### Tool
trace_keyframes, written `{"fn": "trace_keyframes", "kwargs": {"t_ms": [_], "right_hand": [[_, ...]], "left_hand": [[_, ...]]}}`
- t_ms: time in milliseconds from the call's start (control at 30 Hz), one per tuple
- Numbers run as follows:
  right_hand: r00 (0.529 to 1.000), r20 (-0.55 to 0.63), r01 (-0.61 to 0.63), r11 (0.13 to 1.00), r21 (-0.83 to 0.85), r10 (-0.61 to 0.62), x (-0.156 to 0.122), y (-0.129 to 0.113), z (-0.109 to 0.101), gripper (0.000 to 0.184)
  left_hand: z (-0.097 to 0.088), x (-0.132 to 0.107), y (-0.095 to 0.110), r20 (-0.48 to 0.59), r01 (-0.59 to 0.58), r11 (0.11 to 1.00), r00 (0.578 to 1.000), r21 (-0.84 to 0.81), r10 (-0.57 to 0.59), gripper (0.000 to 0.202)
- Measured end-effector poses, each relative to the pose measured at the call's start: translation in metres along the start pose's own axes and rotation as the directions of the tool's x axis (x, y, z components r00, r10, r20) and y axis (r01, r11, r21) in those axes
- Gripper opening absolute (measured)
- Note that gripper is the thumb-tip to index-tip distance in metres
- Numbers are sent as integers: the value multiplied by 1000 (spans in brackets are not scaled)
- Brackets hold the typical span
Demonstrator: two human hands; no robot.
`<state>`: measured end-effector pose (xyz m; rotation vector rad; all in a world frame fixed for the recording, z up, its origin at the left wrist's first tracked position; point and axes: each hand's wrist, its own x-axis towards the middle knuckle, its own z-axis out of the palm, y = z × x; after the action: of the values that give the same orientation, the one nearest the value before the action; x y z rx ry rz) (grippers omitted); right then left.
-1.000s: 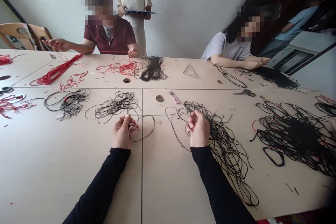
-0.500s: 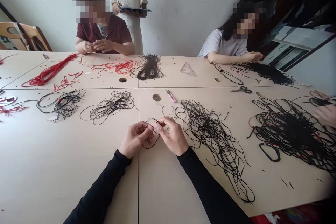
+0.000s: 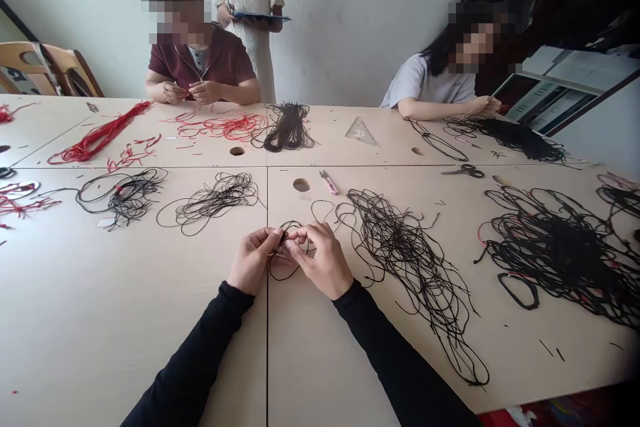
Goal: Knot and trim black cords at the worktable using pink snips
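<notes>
Pinching 1 black cord loop (image 3: 285, 279) narrowly in left grip (image 3: 250, 259) and right grip (image 3: 324, 259); working on bench (image 3: 310, 367), facing pink snips (image 3: 329, 182) beyond, black cord tangle (image 3: 399, 240) right of right grip.

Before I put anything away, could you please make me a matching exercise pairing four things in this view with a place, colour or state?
Things:
1. Black cord loop
2. Thread snips
3. Triangular ruler
4. Long red cord bundle

Descriptions:
A. Clear, see-through
B. On the far side of the table, toward the left
C. Held between the left hand and right hand
D. Pink, beside a round hole

Pairs: 1-C, 2-D, 3-A, 4-B
</notes>
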<state>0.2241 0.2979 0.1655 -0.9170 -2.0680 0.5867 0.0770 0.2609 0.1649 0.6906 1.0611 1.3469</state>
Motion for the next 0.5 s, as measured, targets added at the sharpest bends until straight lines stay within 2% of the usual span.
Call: {"fn": "trace_keyframes", "kwargs": {"t_ms": [100, 300, 500], "right_hand": [[1000, -5, -12, 1000, 16, 12, 0, 1, 2, 4], [998, 2, -58, 998, 29, 58, 1, 0, -1, 9], [999, 42, -26, 1000, 16, 25, 0, -1, 0, 12]], "left_hand": [[0, 0, 0, -1, 23, 1000, 1000, -7, -23, 35], [3, -1, -1, 12, -15, 999, 1000, 37, 14, 33], [5, -2, -1, -68, -75, 996, 995, 53, 78, 31]]}}
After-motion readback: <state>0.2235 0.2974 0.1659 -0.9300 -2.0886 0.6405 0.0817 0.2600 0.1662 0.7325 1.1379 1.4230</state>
